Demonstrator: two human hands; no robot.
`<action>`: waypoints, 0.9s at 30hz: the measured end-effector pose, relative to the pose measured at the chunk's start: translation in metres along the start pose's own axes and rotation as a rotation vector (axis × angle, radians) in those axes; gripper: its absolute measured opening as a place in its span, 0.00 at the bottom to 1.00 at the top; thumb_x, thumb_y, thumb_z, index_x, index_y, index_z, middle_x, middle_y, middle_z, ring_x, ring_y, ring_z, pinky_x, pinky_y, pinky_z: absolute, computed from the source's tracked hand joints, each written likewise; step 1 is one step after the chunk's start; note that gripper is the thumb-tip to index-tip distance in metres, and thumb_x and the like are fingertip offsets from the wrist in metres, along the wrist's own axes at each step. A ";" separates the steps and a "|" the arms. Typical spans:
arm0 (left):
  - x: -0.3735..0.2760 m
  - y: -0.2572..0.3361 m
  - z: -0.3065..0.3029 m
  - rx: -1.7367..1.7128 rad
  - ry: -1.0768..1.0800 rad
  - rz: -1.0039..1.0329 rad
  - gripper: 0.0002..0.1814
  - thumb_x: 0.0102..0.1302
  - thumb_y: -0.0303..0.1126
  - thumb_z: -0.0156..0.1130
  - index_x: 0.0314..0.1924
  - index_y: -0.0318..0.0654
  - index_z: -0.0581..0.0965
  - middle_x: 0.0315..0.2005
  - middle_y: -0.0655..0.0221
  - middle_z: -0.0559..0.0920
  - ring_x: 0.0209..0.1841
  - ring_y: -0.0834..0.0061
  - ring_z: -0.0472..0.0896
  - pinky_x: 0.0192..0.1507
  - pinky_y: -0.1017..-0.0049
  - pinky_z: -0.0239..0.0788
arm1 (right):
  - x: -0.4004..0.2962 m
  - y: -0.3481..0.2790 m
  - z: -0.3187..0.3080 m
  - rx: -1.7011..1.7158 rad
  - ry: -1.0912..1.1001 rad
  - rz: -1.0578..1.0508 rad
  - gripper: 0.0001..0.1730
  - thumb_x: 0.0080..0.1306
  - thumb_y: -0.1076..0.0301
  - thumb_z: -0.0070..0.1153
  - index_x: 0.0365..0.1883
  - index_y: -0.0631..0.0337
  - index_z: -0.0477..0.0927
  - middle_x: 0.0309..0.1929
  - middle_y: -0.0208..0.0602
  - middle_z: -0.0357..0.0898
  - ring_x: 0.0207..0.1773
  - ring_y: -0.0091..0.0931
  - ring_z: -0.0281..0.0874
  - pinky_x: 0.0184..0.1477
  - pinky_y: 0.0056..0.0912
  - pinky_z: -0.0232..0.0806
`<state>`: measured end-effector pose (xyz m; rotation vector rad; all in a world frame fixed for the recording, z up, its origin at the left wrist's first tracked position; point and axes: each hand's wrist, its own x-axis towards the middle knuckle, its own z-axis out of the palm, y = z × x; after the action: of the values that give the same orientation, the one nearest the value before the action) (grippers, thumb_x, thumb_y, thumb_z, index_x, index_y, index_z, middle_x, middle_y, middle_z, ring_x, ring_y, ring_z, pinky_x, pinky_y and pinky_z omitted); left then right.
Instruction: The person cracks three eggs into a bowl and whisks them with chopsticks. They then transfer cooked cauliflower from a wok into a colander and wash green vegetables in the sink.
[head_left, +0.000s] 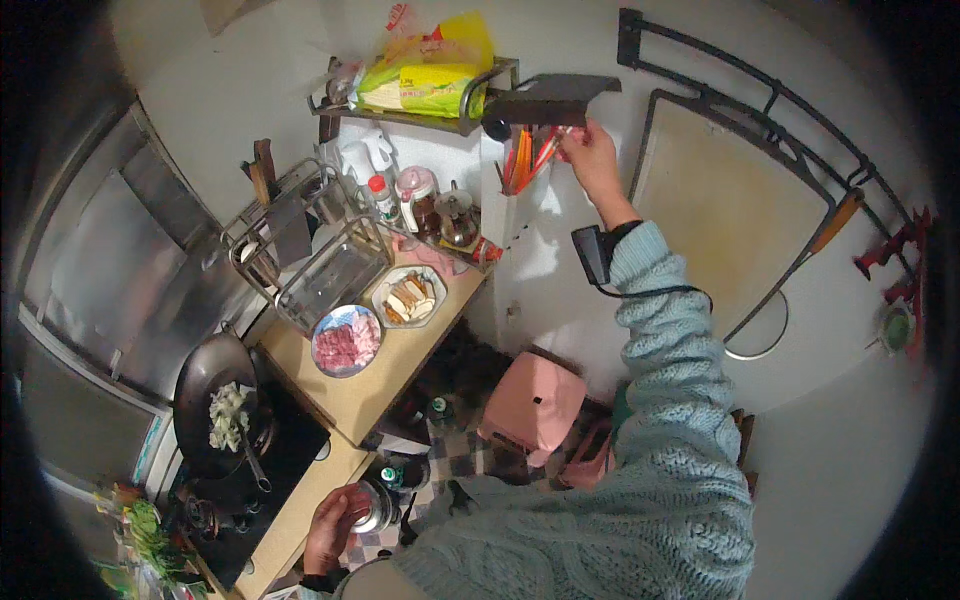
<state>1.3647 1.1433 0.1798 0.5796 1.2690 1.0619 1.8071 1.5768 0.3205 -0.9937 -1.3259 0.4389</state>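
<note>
My right hand is raised at the wall, its fingers on a small red and clear thing just under a dark shelf lid. Beside those fingers, a bundle of orange and red chopsticks or sticks stands in a white holder. Low in the view, my left hand holds a round metal container near the counter's front edge. Left of it, a wok on the black stove holds pale chopped vegetables and a metal ladle.
On the wooden counter are a plate of raw meat, a dish of sliced food and a metal rack. Jugs stand behind. A pink bin is on the floor; a framed board hangs right.
</note>
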 end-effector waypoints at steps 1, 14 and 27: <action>-0.002 -0.003 -0.002 0.008 0.008 0.000 0.22 0.66 0.40 0.54 0.54 0.32 0.69 0.44 0.62 0.78 0.46 0.70 0.76 0.52 0.70 0.67 | 0.001 0.004 0.002 0.007 0.013 -0.015 0.11 0.60 0.72 0.56 0.37 0.69 0.70 0.26 0.32 0.75 0.27 0.19 0.74 0.28 0.22 0.71; -0.023 -0.024 -0.019 -0.136 0.116 0.061 0.20 0.67 0.35 0.52 0.53 0.28 0.69 0.41 0.57 0.79 0.41 0.70 0.79 0.49 0.69 0.70 | 0.018 0.005 0.002 -0.217 0.040 0.057 0.11 0.55 0.65 0.60 0.34 0.62 0.79 0.24 0.41 0.80 0.30 0.31 0.80 0.33 0.32 0.70; -0.015 -0.037 -0.025 -0.128 0.128 0.053 0.20 0.66 0.36 0.55 0.53 0.30 0.71 0.41 0.61 0.80 0.41 0.72 0.79 0.48 0.70 0.70 | 0.037 0.021 -0.001 -0.394 0.163 -0.130 0.12 0.56 0.64 0.56 0.37 0.61 0.79 0.30 0.45 0.80 0.33 0.40 0.79 0.37 0.37 0.70</action>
<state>1.3536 1.1093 0.1500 0.4555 1.2909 1.2310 1.8224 1.6164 0.3262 -1.2297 -1.3456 -0.0078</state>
